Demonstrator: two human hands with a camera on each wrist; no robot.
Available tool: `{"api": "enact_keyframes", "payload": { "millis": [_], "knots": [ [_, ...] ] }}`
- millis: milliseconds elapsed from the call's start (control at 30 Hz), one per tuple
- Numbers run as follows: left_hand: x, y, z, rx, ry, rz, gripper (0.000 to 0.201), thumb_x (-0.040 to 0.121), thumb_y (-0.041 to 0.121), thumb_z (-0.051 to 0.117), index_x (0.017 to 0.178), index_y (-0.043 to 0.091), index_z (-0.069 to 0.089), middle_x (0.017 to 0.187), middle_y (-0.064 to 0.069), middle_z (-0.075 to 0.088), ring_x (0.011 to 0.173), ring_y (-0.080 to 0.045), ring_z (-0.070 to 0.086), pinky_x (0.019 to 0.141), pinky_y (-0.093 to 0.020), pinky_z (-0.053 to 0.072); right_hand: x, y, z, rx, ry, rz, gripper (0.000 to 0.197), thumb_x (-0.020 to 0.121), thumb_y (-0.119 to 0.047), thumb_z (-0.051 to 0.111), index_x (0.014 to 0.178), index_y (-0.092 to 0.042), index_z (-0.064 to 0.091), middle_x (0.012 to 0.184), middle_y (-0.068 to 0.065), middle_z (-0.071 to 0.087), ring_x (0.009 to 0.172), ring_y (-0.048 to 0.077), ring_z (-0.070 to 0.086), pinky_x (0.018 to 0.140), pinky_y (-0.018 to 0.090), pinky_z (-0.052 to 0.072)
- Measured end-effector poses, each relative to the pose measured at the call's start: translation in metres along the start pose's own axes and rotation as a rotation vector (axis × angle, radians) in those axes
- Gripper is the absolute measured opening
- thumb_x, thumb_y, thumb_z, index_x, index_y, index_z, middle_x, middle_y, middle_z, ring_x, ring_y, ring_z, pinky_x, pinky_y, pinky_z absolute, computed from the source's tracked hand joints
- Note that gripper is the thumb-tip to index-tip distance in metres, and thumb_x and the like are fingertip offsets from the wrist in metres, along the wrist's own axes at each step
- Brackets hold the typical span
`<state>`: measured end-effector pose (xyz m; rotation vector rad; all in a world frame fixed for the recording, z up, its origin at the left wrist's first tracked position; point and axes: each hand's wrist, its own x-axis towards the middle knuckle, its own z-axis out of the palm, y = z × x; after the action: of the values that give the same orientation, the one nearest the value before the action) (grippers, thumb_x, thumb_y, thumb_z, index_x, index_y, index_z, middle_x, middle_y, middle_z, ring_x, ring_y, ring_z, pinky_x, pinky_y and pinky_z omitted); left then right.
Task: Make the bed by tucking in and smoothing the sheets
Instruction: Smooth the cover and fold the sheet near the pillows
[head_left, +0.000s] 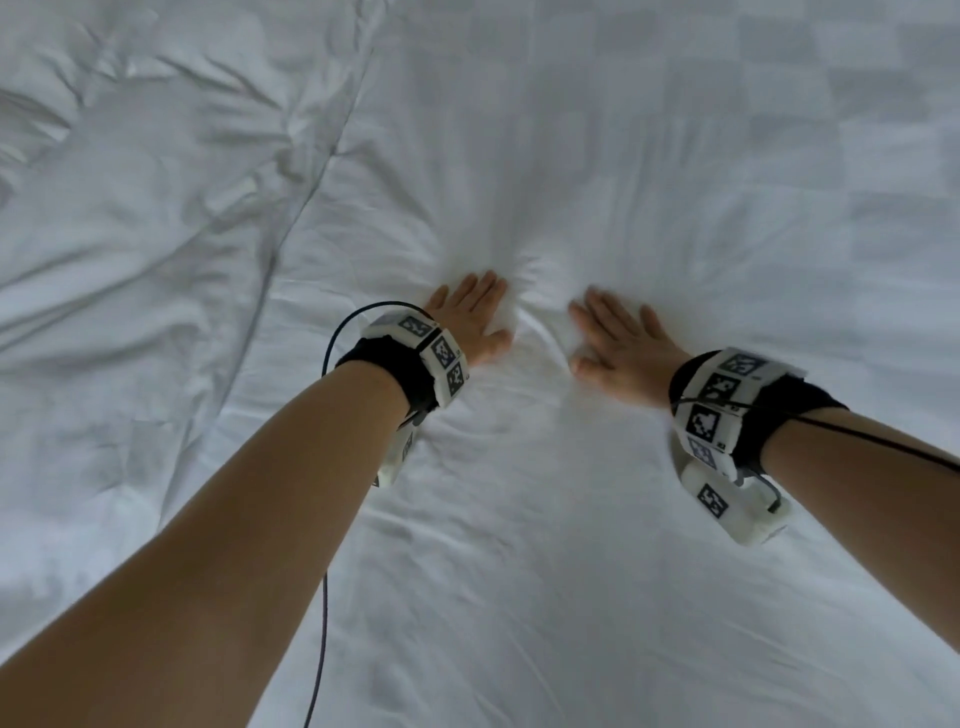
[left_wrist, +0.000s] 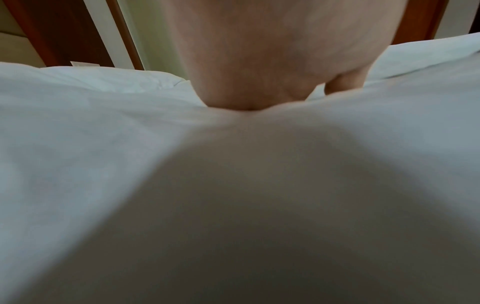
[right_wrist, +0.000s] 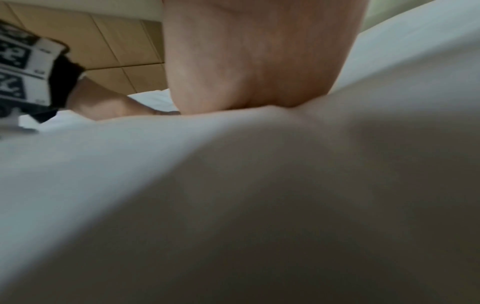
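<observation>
A white sheet covers the bed and fills the head view. My left hand lies flat on it with straight fingers, palm down. My right hand lies flat a little to the right, fingers spread. A raised fold of cloth runs between the two hands, with creases fanning out beyond the fingertips. In the left wrist view the heel of my left hand presses into the sheet. In the right wrist view my right hand presses down, and my left hand shows beyond.
A rumpled white duvet lies over the left part of the bed, its edge running diagonally. Wooden door frames and a tan padded headboard stand beyond the bed. A black cable hangs from my left wrist.
</observation>
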<state>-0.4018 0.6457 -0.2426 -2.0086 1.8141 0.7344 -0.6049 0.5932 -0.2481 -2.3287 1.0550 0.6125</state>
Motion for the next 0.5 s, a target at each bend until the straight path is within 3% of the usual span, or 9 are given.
{"api": "enact_keyframes", "payload": {
  "millis": [500],
  "knots": [
    [-0.078, 0.035, 0.070, -0.037, -0.022, -0.024, 0.075, 0.097, 0.048, 0.032, 0.150, 0.016, -0.009, 0.158, 0.002, -0.015, 0.146, -0.011, -0.011, 0.118, -0.032, -0.004, -0.070, -0.023, 0.065, -0.074, -0.007, -0.122, 0.070, 0.099, -0.046, 0.026, 0.150, -0.019, -0.013, 0.156, 0.004, -0.023, 0.144, 0.016, -0.020, 0.116, 0.042, -0.010]
  ]
}}
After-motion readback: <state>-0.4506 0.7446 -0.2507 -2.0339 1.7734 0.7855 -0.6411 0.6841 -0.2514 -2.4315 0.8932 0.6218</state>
